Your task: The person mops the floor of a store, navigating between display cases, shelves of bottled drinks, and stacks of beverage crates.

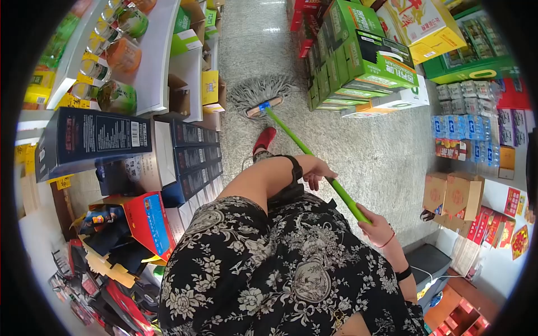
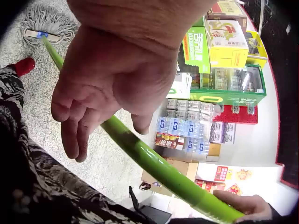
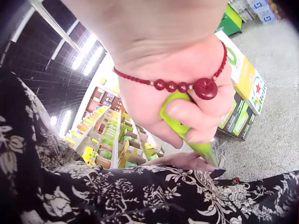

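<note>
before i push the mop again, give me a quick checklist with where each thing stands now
1. Right hand gripping the mop handle: ok, fingers curled round it near its end.
2. Left hand closed round the handle: not ok, fingers loose and not wrapped round it.
3. Mop head down on the floor: ok, strands spread out.
4. Red shoe off the strands: ok, floor shows between.
5. Green cartons clear of the mop head: ok, a gap shows.
6. Floor dry underfoot: cannot tell.
</note>
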`<state>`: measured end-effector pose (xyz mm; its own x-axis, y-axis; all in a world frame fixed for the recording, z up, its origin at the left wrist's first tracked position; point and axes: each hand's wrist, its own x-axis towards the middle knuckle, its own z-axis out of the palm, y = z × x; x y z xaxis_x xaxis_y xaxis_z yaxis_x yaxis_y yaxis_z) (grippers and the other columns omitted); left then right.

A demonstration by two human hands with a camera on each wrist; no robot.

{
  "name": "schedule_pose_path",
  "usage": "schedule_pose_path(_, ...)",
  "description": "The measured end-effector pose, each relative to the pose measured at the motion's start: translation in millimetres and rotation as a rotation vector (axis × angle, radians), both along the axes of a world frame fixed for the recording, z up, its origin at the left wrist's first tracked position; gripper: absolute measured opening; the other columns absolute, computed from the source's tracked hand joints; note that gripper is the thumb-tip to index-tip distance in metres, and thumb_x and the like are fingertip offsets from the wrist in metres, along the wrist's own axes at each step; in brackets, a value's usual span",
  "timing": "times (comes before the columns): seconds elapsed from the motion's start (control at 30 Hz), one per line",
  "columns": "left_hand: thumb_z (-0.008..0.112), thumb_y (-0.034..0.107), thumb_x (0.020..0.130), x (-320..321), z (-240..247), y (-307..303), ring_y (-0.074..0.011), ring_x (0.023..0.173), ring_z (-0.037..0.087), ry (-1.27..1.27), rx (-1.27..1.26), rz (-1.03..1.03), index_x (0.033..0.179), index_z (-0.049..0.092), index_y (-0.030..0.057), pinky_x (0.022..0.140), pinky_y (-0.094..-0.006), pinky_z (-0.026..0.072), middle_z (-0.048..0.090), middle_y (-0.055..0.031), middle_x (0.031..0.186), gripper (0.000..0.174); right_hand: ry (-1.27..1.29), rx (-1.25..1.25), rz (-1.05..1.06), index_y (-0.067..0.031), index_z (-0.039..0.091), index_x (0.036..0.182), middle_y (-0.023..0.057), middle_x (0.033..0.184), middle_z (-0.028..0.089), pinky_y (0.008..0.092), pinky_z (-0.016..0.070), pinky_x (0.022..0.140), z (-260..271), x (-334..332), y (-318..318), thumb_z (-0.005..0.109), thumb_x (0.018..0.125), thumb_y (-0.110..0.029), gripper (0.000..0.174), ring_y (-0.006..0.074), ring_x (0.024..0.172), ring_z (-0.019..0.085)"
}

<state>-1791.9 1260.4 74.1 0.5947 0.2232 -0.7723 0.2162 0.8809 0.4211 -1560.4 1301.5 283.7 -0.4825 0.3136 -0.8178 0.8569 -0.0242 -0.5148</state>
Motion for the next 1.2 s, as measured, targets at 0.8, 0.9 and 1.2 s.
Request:
schedule_pose_path(0.8, 0.037, 0.033, 0.089, -436, -77, 108, -0.0230, 0.049, 0.057, 0.583, 0.304, 0.941, 0.079, 0.055, -0.0049, 0.050, -0.0349, 0.0490, 0.057, -0.0136, 0.062, 0.043, 0.254, 0.263, 0.264, -0.0162, 0.038, 0.130, 0.0134, 0.089, 0.056, 0.0289, 0.0439, 0.067, -131, -473, 129, 0.054, 0.080, -0.022, 0.053, 0.0204, 0.074, 0.054)
schedule_pose_path(0.9, 0.036, 0.033, 0.089, -425, -52, 101, -0.0226, 0.051, 0.057, 0.649, 0.266, 0.882, 0.081, 0.054, -0.0047, 0.052, -0.0349, 0.0491, 0.056, -0.0131, 0.064, 0.043, 0.172, 0.233, 0.281, -0.0191, 0.037, 0.131, 0.0205, 0.103, 0.058, 0.0322, 0.0440, 0.080, -131, -463, 125, 0.054, 0.079, -0.025, 0.055, 0.0297, 0.092, 0.058)
schedule_pose_path(1.2, 0.039, 0.034, 0.089, -314, -44, 79, -0.0226, 0.053, 0.057, 0.499, 0.162, 0.865, 0.084, 0.054, -0.0039, 0.053, -0.0347, 0.0489, 0.057, -0.0120, 0.067, 0.041, 0.185, 0.249, 0.287, -0.0194, 0.037, 0.132, 0.0048, 0.067, 0.054, 0.0255, 0.0440, 0.054, -108, -348, 108, 0.053, 0.081, -0.019, 0.053, 0.0107, 0.054, 0.049)
